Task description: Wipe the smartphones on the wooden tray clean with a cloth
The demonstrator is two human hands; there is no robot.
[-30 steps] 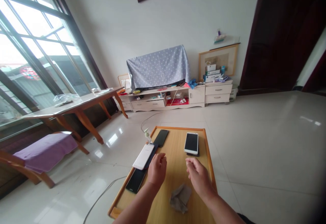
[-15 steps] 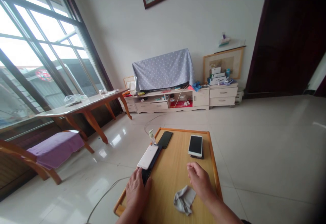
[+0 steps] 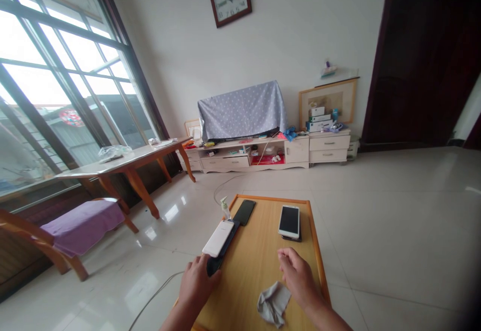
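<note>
My left hand [image 3: 196, 282] is curled around the near end of a black phone [image 3: 215, 265], thumb on its right side. Fingertips touch the lower edge of a white phone [image 3: 218, 238] resting partly over that black one. My right hand [image 3: 296, 270] is closed in a loose fist above the wooden board, with nothing visible in it. Below and left of it lies a crumpled grey cloth [image 3: 273, 303]. Farther out, a white-framed phone [image 3: 289, 220] rests on another dark phone [image 3: 292, 238]. A dark phone [image 3: 244, 212] lies at the far left corner.
The small wooden table [image 3: 255, 251] has a raised rim. A pump bottle [image 3: 225, 208] stands by its left edge. A cable [image 3: 158, 293] runs along the floor at left. Beyond are a chair [image 3: 84, 223], a long table [image 3: 128, 158] and a white cabinet [image 3: 296, 151].
The view has tilted up slightly, so the clock shows more fully. My left fingers are more bent at the phones' near end. My right fist has hardly moved.
</note>
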